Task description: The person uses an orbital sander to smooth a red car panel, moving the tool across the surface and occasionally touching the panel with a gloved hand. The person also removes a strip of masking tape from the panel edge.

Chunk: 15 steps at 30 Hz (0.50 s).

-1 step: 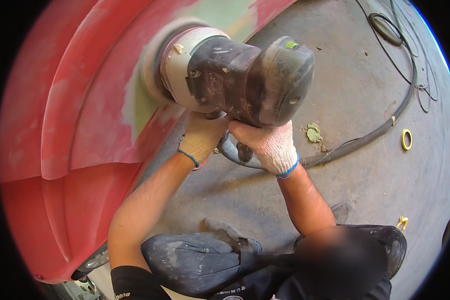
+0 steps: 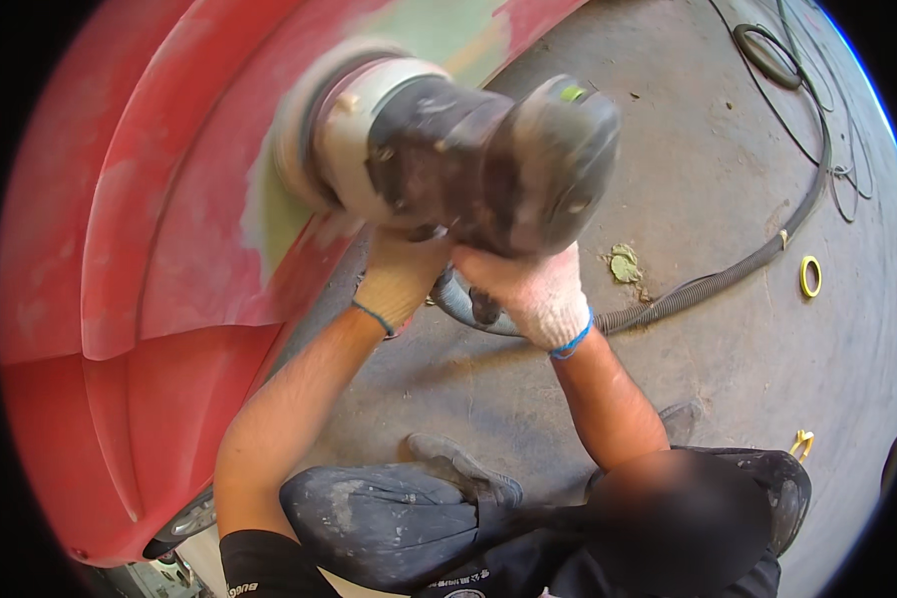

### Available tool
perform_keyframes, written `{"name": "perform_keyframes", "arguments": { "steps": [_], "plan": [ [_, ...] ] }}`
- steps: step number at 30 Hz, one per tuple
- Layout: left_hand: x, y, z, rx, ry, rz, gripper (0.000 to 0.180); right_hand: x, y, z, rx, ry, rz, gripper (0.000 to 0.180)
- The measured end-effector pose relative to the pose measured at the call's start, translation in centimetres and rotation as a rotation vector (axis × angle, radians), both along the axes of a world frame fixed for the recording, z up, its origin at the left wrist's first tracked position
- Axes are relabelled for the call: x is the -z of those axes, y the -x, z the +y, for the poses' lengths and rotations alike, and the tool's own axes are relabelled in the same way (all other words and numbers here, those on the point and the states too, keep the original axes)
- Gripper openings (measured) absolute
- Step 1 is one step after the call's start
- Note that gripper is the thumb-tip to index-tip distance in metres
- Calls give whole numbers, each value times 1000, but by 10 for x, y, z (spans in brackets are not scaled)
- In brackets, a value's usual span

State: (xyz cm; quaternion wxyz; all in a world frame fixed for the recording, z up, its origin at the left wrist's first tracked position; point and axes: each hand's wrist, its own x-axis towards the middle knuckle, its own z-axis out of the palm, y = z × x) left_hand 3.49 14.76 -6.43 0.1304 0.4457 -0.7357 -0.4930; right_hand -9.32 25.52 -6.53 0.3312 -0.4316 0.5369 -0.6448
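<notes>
A dusty dark electric sander (image 2: 439, 149) with a pale round head is pressed by its disc against a sanded red car body panel (image 2: 209, 189). The panel shows green and whitish patches around the disc. My left hand (image 2: 404, 274), in a knitted work glove, is closed under the sander near its head, its fingers mostly hidden by the tool. Gripping the body from below at the rear end is my gloved right hand (image 2: 530, 291). A ribbed hose (image 2: 456, 299) runs out beneath the sander between my wrists. The tool is smeared by motion.
The hose curves over the concrete floor (image 2: 608, 389) to the right and up to a coil of dark hose (image 2: 767, 60) with thin cables. A yellow tape roll (image 2: 811, 277) and a green crumpled scrap (image 2: 624, 264) lie on the floor. My bent knee (image 2: 379, 523) is close below.
The sander has shifted slightly left along the panel, with both my hands moving along with it. It now looks more blurred. My grip is the same.
</notes>
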Motion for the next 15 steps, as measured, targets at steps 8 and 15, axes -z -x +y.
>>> {"name": "perform_keyframes", "arguments": {
  "steps": [8,15],
  "plan": [
    [25,-42,-26,424,560,-312,60,-25,-18,-4,70,206,237,54],
    [-27,-9,21,359,559,-442,66,-18,75,-19,204,-24,-391,17]
  ]
}}
